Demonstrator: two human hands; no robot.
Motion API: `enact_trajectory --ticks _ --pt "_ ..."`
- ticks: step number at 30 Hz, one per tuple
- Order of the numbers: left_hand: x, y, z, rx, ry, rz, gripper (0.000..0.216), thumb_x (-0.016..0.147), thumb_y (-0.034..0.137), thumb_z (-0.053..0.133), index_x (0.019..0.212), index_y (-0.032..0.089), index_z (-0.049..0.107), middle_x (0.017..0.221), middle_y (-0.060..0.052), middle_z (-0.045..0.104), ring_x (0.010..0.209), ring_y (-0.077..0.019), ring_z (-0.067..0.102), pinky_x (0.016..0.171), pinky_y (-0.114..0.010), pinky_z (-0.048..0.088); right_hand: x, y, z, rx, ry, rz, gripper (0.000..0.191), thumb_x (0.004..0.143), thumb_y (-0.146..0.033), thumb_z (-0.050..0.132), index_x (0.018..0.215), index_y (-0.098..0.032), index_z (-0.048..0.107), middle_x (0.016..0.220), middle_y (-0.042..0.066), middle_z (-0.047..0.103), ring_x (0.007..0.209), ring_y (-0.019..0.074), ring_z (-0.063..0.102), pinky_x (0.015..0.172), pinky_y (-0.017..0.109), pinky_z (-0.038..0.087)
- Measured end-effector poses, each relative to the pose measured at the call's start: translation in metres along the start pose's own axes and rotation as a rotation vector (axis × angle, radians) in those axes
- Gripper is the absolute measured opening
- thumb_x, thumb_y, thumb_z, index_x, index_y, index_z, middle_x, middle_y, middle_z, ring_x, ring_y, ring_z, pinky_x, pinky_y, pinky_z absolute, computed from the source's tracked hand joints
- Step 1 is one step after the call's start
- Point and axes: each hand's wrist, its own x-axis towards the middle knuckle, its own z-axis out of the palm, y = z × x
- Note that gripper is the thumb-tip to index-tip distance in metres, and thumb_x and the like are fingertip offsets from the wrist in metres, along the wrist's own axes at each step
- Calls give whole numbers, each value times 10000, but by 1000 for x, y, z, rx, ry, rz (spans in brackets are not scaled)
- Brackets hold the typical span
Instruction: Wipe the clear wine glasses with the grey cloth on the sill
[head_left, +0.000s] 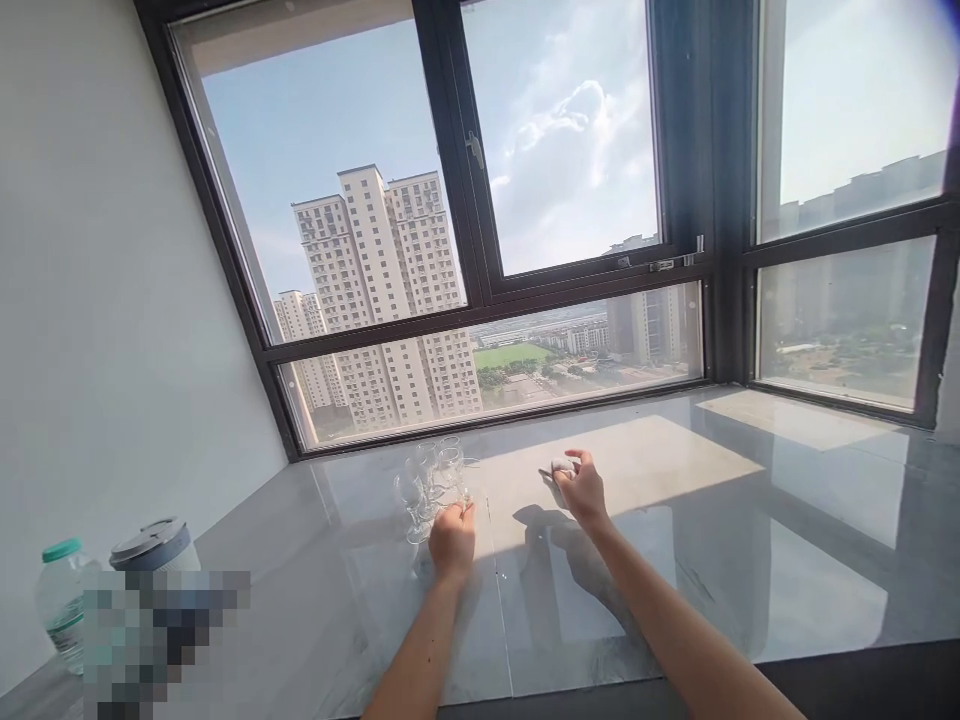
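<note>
Several small clear stemmed glasses stand close together on the grey tiled windowsill. At their right front edge, my left hand is closed, its thumb and fingers pinching part of a clear glass. How much of that glass the hand covers, I cannot tell. Farther right, my right hand is raised a little over the sill with its fingers curled round a small crumpled whitish cloth. A darker tip pokes out on the left of the cloth. Both forearms reach in from the bottom.
At the left stand a clear bottle with a green cap and a lidded cup, partly behind a pixelated patch. Dark window frames border the sill at the back. A white wall rises on the left.
</note>
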Motion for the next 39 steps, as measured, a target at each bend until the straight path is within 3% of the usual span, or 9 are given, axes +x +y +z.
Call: enact_trajectory --ticks 4,9,12,18,21,24,30,35,39 --pt "-1 25 17 162 29 295 277 931 244 435 757 223 650 766 -86 653 892 -267 562 740 -335 378 -17 -10 11 -76 -150 -219 401 711 -202 510 1110 -239 505 703 -22 633 617 178 599 599 260 422" --pt "5 40 39 96 8 304 223 874 186 511 668 223 588 699 -74 588 868 -275 533 799 -364 375 -43 -22 25 -175 -330 -561 471 736 -126 511 1183 -266 455 686 -44 597 583 166 560 560 235 364" --pt "8 36 39 66 -26 364 233 848 142 528 633 219 575 685 -71 554 847 -260 529 809 -355 372 -49 -26 28 -258 -308 -654 476 733 -88 495 1174 -262 464 727 -20 611 667 188 586 589 242 372" --pt "9 29 22 144 -100 536 281 905 150 453 779 230 690 763 -80 595 891 -249 498 832 -358 372 -36 -23 14 -223 -81 -544 336 833 -147 452 1155 -236 478 865 41 660 774 196 618 660 259 431" --pt "11 30 23 87 -104 507 320 857 82 454 833 246 727 779 -66 606 889 -234 486 807 -342 386 -26 -14 4 -180 24 -423 297 857 -202 449 1153 -223 475 872 50 665 762 194 622 665 267 442" --pt "17 30 30 5 -89 413 284 857 125 494 868 262 743 781 -54 610 872 -229 488 784 -330 403 -19 -6 -3 -174 82 -312 348 810 -197 476 1157 -221 473 858 44 661 700 183 612 637 261 433" --pt "16 31 35 -71 -135 322 252 868 175 510 747 245 719 748 -52 606 866 -230 509 766 -314 401 -18 -6 -7 -145 73 -274 420 748 -161 483 1162 -228 459 805 18 645 655 164 587 629 245 420" --pt "0 29 22 -176 -185 243 218 832 198 541 658 246 662 740 -37 610 856 -222 532 797 -309 408 -23 -4 -11 -182 29 -238 425 731 -177 502 1150 -233 466 776 8 623 645 169 567 628 251 409" --pt "-10 25 9 -269 -140 107 211 813 240 560 604 228 589 743 -31 622 840 -208 561 793 -295 404 -25 -1 -13 -176 13 -233 425 722 -185 493 1145 -223 467 768 -2 608 640 165 540 638 261 404"
